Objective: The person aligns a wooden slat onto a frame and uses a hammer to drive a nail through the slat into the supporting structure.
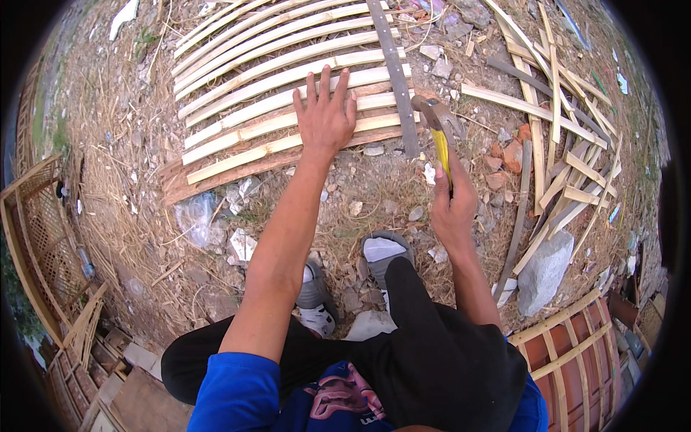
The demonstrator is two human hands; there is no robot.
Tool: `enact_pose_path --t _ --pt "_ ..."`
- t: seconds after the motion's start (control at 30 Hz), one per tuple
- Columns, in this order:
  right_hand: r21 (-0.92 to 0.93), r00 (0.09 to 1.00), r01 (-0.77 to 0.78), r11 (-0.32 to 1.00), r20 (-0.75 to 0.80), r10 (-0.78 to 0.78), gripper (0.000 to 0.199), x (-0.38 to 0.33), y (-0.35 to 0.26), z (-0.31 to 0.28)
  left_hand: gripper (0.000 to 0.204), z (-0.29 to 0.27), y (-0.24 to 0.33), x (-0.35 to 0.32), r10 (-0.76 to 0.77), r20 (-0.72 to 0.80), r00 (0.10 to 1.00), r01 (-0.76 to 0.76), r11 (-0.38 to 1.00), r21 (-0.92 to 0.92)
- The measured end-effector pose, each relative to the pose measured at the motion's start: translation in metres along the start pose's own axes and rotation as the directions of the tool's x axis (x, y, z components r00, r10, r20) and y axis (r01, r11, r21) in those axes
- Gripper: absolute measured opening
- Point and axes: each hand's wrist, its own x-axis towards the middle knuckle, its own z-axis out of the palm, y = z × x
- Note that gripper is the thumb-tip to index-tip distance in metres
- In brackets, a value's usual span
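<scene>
Several pale wooden slats (245,131) lie side by side on the ground in front of me, curved by the lens. My left hand (325,115) rests on them near their right ends, palm down with the fingers spread. Across those right ends runs a dark grey strip (396,75) with small spots along it. In my right hand (455,205) I grip a hammer (440,138) by its yellow and black handle. The metal head is raised close beside the strip's near end. A reddish-brown board (180,183) shows under the nearest slats.
Loose sticks and slats (568,165) are heaped at the right. A grey stone block (545,270) and broken bricks (512,155) lie near them. A slatted panel (576,360) is at lower right, a lattice frame (43,245) at left. Plastic (194,219), straw and rubble litter the ground.
</scene>
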Motion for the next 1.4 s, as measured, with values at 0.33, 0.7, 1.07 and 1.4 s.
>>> enact_pose_path --t 0.33,0.7,1.07,1.4 --pt "-0.104 0.994 0.103 0.989 -0.027 -0.106 0.037 0.01 -0.018 -0.009 0.049 0.001 -0.003 -0.003 0.002 -0.004 1.0 -0.002 1.0 0.029" --pt "-0.132 0.995 0.07 0.989 -0.058 -0.078 0.035 0.008 0.01 -0.002 0.048 0.003 -0.001 -0.001 0.0 -0.009 1.0 0.0 1.0 0.03" --pt "-0.143 0.997 0.051 0.988 0.068 -0.041 0.037 -0.003 0.02 0.007 0.047 0.004 0.002 -0.001 -0.003 -0.008 1.0 0.004 1.0 0.007" --pt "0.059 0.999 -0.024 0.998 -0.043 0.027 0.036 -0.001 -0.019 -0.022 0.046 0.004 0.004 0.001 0.004 -0.022 1.0 -0.004 1.0 0.002"
